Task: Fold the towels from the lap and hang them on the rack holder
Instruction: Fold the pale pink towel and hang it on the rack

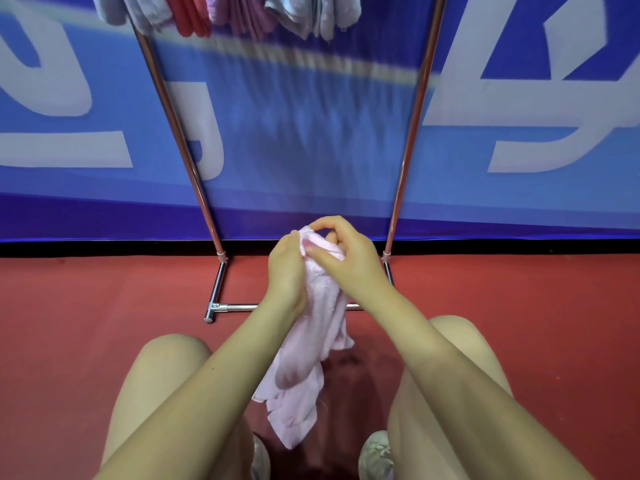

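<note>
Bare knees and two pale shoes (375,455) frame the bottom of the view, and between the knees hangs one pale pink towel (304,358), held up in front of the seated person and not yet folded. Left hand (285,268) grips its upper edge with fingers closed, while the right hand (343,251) pinches the top corner between thumb and fingertips. Judging by this, the fold is only starting: next the hands should find two corners and spread the cloth flat. One metal rack (214,292) stands just beyond on the red floor (86,323); several hung towels (225,12), roughly six, crowd its top.
</note>
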Demonstrator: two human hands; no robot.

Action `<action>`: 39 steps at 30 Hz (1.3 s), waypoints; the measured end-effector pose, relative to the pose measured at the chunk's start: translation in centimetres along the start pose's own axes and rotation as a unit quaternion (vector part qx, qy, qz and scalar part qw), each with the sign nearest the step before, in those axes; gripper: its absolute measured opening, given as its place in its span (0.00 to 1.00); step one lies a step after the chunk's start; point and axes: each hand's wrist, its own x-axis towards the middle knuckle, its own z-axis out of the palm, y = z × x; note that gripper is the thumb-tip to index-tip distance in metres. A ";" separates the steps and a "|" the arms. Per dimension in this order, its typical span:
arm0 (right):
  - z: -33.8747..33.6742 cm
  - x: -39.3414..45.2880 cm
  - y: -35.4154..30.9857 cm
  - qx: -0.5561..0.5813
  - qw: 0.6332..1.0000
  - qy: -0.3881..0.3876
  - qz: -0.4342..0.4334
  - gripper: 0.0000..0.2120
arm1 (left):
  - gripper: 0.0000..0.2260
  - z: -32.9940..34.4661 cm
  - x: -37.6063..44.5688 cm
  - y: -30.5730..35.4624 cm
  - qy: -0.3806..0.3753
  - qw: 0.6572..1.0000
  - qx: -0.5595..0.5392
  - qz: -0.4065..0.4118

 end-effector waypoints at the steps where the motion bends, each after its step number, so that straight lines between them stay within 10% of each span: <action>1: 0.1 0.0 -0.1 -0.002 1.000 0.002 -0.003 0.05 | 0.11 0.0 -0.1 0.0 -0.007 1.000 -0.001 -0.004; 9: 0.5 0.0 0.3 -0.102 0.994 -0.004 -0.036 0.12 | 0.12 -0.7 -0.3 0.3 -0.029 0.999 -0.016 -0.007; 15: 0.7 -0.7 -1.2 0.157 0.984 -0.032 0.074 0.09 | 0.13 -0.5 -1.5 -0.1 -0.036 0.999 -0.038 -0.010; 22: 1.2 0.4 0.1 0.202 0.953 0.090 0.206 0.09 | 0.11 0.2 -2.2 -0.4 -0.022 0.999 0.006 0.037; 33: 1.0 0.4 0.5 0.196 0.956 0.114 0.184 0.06 | 0.11 0.1 -2.6 -0.1 -0.047 0.983 0.110 0.141; 39: 0.9 -0.2 0.5 0.119 0.988 0.005 0.102 0.03 | 0.08 -1.1 -1.5 1.6 -0.029 0.981 0.111 0.156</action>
